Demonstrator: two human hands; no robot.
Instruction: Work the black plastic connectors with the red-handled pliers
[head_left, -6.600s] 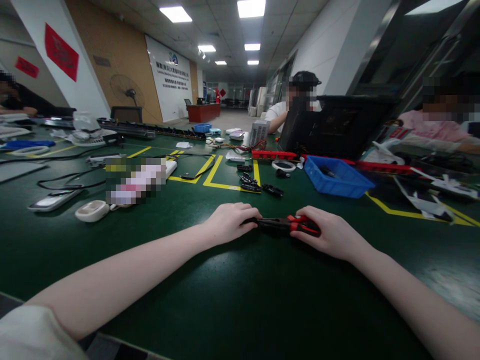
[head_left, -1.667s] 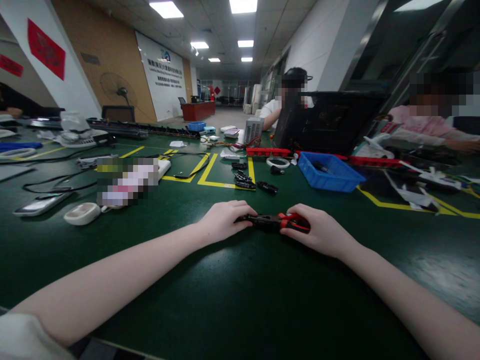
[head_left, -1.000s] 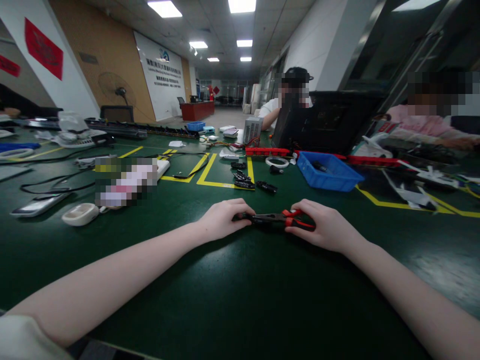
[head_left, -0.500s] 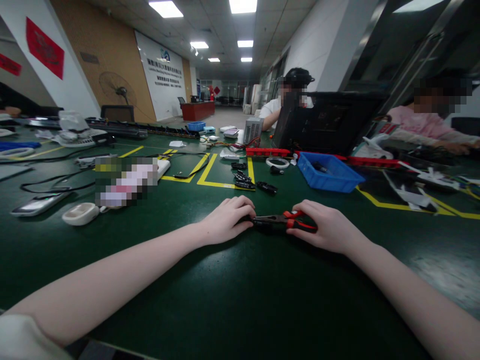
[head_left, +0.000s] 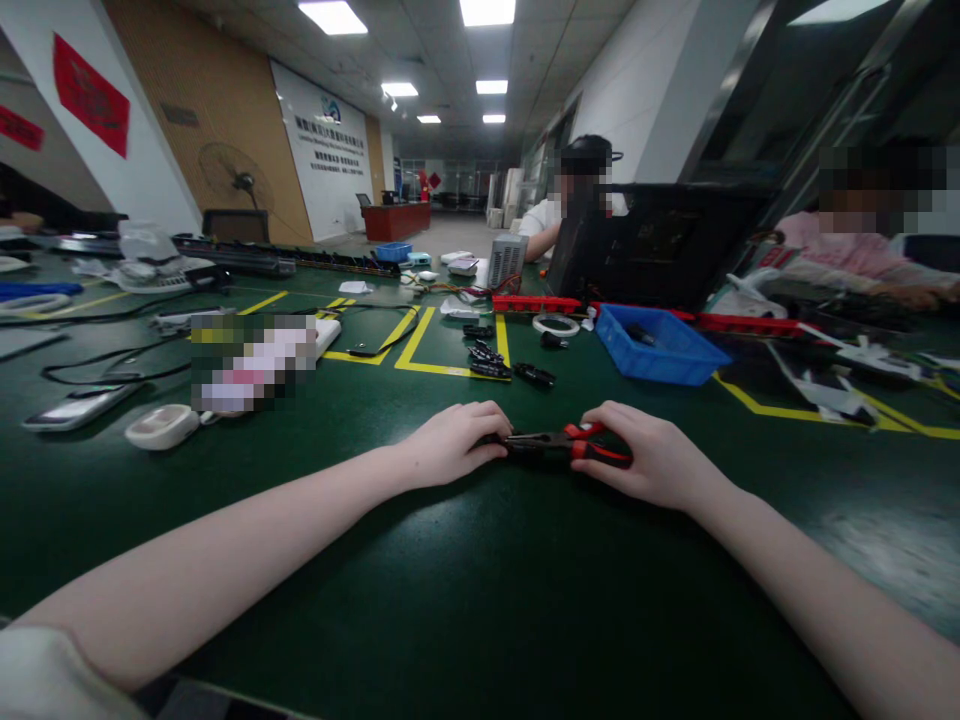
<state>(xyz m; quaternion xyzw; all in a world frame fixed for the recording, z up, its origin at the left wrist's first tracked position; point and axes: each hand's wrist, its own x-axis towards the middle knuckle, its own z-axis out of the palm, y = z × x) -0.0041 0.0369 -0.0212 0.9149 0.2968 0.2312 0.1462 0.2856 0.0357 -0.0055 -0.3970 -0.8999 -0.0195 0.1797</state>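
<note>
Low over the green table, my right hand (head_left: 649, 455) is wrapped round the red-and-black handles of long-nose pliers (head_left: 559, 440). Their jaws point left and reach the fingertips of my left hand (head_left: 461, 443). Between its thumb and fingers my left hand pinches a small black part (head_left: 491, 440), mostly covered by the fingers; its kind cannot be made out. Whether the jaws grip that part is too small to tell. Beyond the hands lie several black plastic pieces (head_left: 487, 360), with one more black piece (head_left: 535, 375) just right of them.
A blue bin (head_left: 660, 345) with dark items stands beyond my right hand. White cable (head_left: 555, 325) lies left of it. Left are a phone (head_left: 82, 408), a white case (head_left: 161, 427) and black cords (head_left: 120, 375). A black open case (head_left: 660, 245) stands behind; two people sit across.
Since the oldest frame, the view has shifted slightly, and both hands appear a little further left. Lately the pliers' handles and my left fingers have shifted only slightly; both holds stay the same.
</note>
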